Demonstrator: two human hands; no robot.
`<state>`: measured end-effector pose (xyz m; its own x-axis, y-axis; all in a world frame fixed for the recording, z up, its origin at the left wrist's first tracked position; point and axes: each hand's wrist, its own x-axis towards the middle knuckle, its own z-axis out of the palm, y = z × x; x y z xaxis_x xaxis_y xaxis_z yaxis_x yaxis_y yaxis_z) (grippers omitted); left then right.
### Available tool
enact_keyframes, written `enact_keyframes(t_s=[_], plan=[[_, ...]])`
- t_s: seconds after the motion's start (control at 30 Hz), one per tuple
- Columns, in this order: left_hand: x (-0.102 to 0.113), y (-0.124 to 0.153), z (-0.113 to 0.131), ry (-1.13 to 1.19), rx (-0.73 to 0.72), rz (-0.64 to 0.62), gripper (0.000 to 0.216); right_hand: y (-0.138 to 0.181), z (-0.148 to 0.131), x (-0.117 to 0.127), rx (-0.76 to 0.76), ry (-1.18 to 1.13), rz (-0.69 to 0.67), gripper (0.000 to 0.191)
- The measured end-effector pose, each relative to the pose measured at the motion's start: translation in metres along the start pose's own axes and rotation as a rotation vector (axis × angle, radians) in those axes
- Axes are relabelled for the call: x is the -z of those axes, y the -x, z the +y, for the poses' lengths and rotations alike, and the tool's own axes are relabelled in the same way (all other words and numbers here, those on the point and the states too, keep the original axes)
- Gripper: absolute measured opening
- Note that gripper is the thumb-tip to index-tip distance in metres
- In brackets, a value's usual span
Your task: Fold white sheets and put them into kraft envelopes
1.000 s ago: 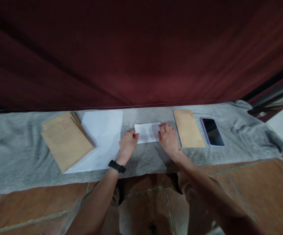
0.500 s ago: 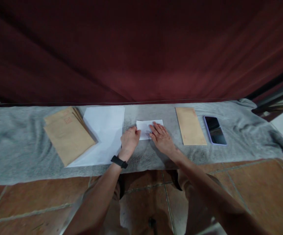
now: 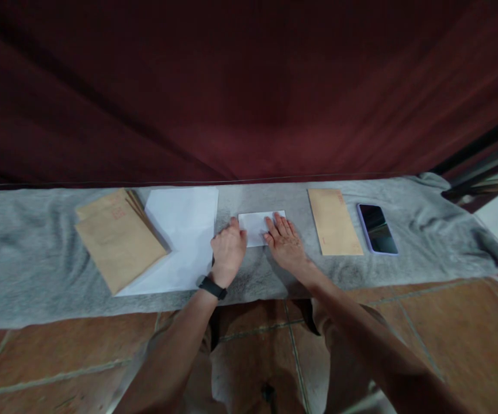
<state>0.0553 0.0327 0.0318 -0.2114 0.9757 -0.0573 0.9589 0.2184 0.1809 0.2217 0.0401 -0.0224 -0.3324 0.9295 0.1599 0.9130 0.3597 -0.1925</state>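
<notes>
Small white paper rectangle (image 3: 254,226): lying on grey cloth (image 3: 257,276), apparently being flattened.
Left hand (image 3: 228,246): resting half-curled at its edge (hold unclear).
Right hand (image 3: 287,244): lying open atop, gripping nothing.
Paper, next: likely needing steady pressure.

dim | red cloth (image 3: 249,103) darkest above | soft shadow below right hand (image 3: 286,244)

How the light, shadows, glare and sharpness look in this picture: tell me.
Head view: dim, with the dark red cloth nearly black toward the top and the white paper among the brightest things; head view: soft shadow below the right hand; head view: pale reflections on the phone; head view: print on the envelopes too soft to read.
</notes>
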Motion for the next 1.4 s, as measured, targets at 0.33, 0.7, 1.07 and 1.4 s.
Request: enact_keyframes(t_s=[0.33, 0.7, 1.07, 1.4], plan=[[-0.047, -0.002, 0.035, 0.113, -0.421, 0.028, 0.058, -0.004, 0.000, 0.004, -0.005, -0.004, -0.089, 0.056], [-0.052, -0.002, 0.029, 0.039, -0.432, -0.014, 0.061, -0.037, -0.010, -0.002, -0.003, -0.454, 0.003, 0.054], [-0.055, -0.005, 0.019, 0.010, -0.386, 0.006, 0.063, -0.029, -0.010, -0.004, 0.065, -0.222, -0.075, 0.060], [-0.050, -0.006, 0.011, -0.003, -0.326, 0.038, 0.060, -0.019, 0.003, -0.004, 0.069, -0.062, -0.045, 0.056]])
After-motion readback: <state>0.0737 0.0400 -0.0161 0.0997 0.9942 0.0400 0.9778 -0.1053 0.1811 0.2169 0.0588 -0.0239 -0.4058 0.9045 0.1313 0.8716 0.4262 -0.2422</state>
